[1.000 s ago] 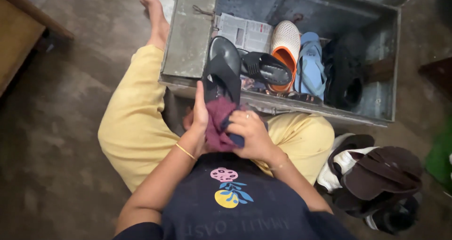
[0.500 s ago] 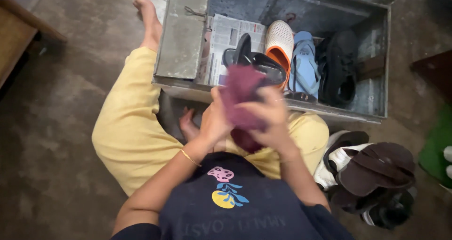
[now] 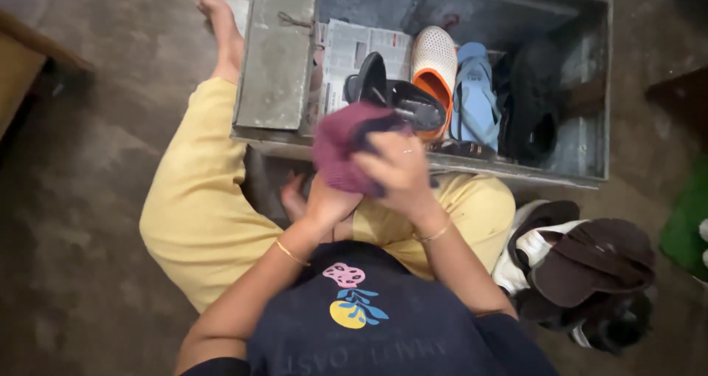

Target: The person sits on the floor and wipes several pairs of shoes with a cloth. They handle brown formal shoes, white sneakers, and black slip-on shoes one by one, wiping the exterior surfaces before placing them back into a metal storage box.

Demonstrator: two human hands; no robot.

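Note:
Both my hands bunch a maroon cloth [image 3: 341,147] just in front of an open grey metal trunk [image 3: 276,74]. My left hand [image 3: 327,201] grips the cloth from below, and my right hand [image 3: 402,171] presses on it from above, with a dark blue part of it showing between the fingers. A black sandal [image 3: 372,81] stands on edge inside the trunk beyond the cloth, beside a second black sandal [image 3: 417,105]. I sit on the floor in yellow trousers [image 3: 199,199].
The trunk also holds a newspaper [image 3: 354,44], a white and orange clog [image 3: 435,59], a blue flip-flop [image 3: 473,88] and black shoes [image 3: 532,103]. A pile of brown and white footwear [image 3: 582,265] lies at my right. Wooden furniture [image 3: 18,66] stands at the far left.
One second ago my left hand held the black sandal while the right rubbed it with the cloth. The sandal now stands in the trunk, and both hands hold only the cloth.

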